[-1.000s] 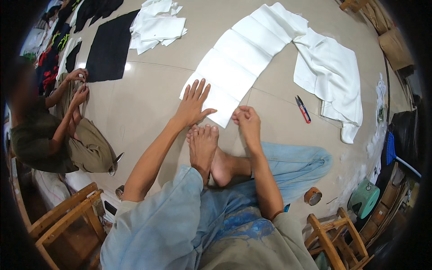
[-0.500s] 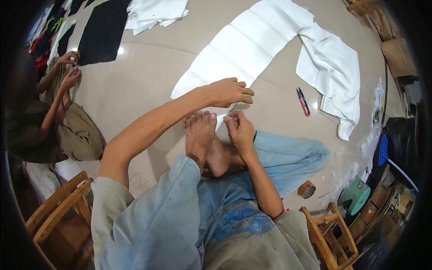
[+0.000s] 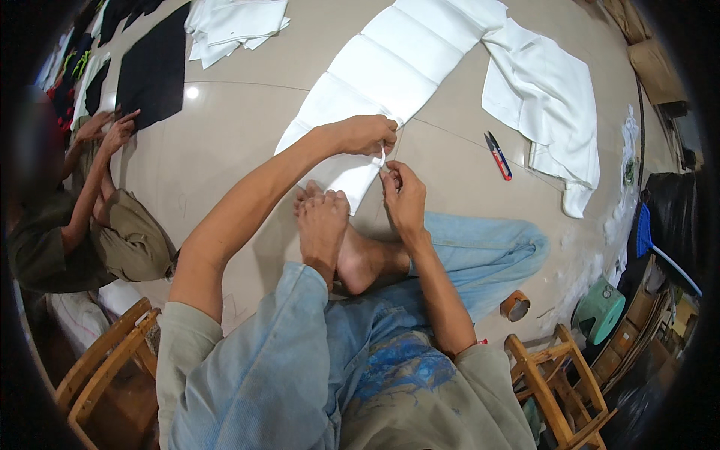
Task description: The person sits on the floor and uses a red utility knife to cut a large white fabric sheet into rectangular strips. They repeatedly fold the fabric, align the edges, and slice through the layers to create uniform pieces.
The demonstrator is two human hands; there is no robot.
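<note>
A long white fabric strip (image 3: 390,66), crossed by several lines, stretches over the floor from my feet toward the far side. My left hand (image 3: 369,135) is closed on its right edge near the close end. Just below, my right hand (image 3: 406,196) pinches the same edge, and a narrow raised bit of white shows between both hands. My bare foot (image 3: 324,229) has its toes against the strip's near end. Thread snips (image 3: 498,156) with red and dark handles lie on the floor to the right. The fingertips of my left hand are partly hidden.
A crumpled white cloth (image 3: 544,97) joins or overlaps the strip's far end. Brown tape roll (image 3: 515,306), green stool (image 3: 600,310) and wooden frame (image 3: 559,375) stand right. At left, another person's hands (image 3: 116,131) are beside black fabric (image 3: 154,67); white pieces (image 3: 236,26) lie beyond.
My left hand has gone from loosely spread fingers to a closed grip on the strip's edge, lifting a little of it. My right hand stays close by, pinched. The view has shifted slightly.
</note>
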